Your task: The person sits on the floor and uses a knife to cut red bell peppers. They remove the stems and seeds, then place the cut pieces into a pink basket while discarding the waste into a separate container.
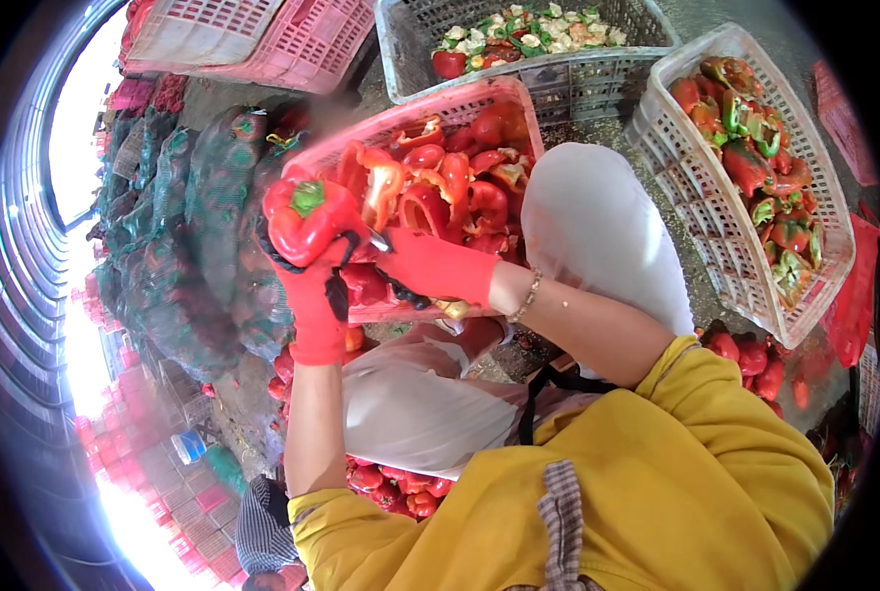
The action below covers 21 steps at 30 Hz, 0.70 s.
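My left hand [314, 303], in a red glove with dark patches, grips a whole red bell pepper [314, 227] with its green stem facing up. Close on its right, my right hand [436, 267], gloved alike, is closed around a small knife. Only a short piece of the knife's metal blade [379, 240] shows, pointing towards the pepper; I cannot tell whether it touches. Beneath both hands, a pink plastic crate [410, 111] holds cut-open red bell peppers [425, 207], several of them hollow.
Behind stands a grey crate [595, 70] with pepper cores. To the right, a whitish crate [694, 181] holds red and green pepper pieces. Filled green mesh sacks [218, 199] line the left. Loose red peppers [399, 487] lie beside my legs. Another person [266, 521] is at lower left.
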### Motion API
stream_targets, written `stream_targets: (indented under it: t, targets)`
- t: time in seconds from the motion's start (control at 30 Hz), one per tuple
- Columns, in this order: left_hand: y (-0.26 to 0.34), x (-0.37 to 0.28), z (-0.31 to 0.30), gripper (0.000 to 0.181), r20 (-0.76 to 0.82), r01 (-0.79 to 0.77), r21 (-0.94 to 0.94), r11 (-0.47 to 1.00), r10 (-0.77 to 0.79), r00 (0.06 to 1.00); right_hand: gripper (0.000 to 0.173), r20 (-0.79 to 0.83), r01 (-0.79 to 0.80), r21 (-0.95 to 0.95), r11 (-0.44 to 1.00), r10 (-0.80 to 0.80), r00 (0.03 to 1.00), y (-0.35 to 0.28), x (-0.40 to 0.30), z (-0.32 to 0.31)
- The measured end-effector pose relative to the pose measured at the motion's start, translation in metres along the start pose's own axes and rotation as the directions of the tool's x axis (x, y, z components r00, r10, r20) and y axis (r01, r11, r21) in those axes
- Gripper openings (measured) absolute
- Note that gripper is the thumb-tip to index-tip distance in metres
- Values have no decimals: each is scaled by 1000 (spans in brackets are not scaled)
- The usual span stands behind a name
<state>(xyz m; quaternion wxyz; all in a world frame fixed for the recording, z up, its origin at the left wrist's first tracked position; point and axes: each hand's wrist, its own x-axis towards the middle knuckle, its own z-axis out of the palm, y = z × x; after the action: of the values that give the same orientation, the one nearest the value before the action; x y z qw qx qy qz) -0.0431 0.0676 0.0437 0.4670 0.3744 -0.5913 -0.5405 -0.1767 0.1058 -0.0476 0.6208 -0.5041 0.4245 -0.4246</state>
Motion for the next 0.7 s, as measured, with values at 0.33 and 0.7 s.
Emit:
stream_targets:
  t: [0.33,0.7]
  targets:
    - [-16,9,-55,34,-15,77,-301,951,-85,996,29,104,-169,764,622,139,985,-13,-3,1]
    - [13,1,-13,63,239,303,-185,935,-257,936,48,-592,445,461,768,-108,799,-19,2,-10]
